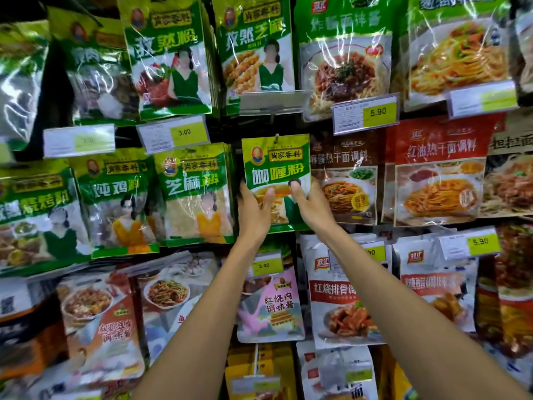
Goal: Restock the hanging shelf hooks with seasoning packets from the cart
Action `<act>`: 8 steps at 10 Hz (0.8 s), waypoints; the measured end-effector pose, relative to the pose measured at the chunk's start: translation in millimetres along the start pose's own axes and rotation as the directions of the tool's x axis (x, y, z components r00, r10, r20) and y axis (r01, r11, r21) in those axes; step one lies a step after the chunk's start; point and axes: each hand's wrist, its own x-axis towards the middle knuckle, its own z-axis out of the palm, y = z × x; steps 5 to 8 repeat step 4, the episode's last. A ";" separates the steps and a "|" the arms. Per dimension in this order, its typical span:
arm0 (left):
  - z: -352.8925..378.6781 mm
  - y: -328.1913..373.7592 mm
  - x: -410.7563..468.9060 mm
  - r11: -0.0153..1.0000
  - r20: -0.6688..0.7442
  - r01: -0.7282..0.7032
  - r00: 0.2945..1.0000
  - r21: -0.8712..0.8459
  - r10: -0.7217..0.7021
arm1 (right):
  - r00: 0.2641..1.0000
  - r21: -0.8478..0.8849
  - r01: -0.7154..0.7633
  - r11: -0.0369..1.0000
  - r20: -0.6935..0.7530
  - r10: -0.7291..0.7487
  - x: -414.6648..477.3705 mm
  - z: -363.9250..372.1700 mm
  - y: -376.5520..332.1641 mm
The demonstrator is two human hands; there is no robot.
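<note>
Both grips, left hand [255, 210] and right hand [311, 207], are pinching the curry packet [275, 166] by its lower half, thumbs in front, apparently steadying its hole onto the hook [276, 137].

Bright ctr, glare on packets [343, 39], dim blurry edges, fisheye warp

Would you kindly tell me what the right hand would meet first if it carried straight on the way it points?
The right hand grips the glossy green seasoning packet, thumb on its front, so that packet comes first; whatever lies behind is hidden.
</note>
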 end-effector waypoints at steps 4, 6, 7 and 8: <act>-20.5 7.7 -52.0 0.970 -0.153 -0.203 0.963 0.131 0.222 | 0.989 -0.254 0.008 0.967 -0.138 -0.044 -40.2 -30.9 -23.9; -20.5 7.7 -52.0 0.970 -0.153 -0.203 0.963 0.131 0.222 | 0.989 -0.254 0.008 0.967 -0.138 -0.044 -40.2 -30.9 -23.9; -20.5 7.7 -52.0 0.970 -0.153 -0.203 0.963 0.131 0.222 | 0.989 -0.254 0.008 0.967 -0.138 -0.044 -40.2 -30.9 -23.9; -20.5 7.7 -52.0 0.970 -0.153 -0.203 0.963 0.131 0.222 | 0.989 -0.254 0.008 0.967 -0.138 -0.044 -40.2 -30.9 -23.9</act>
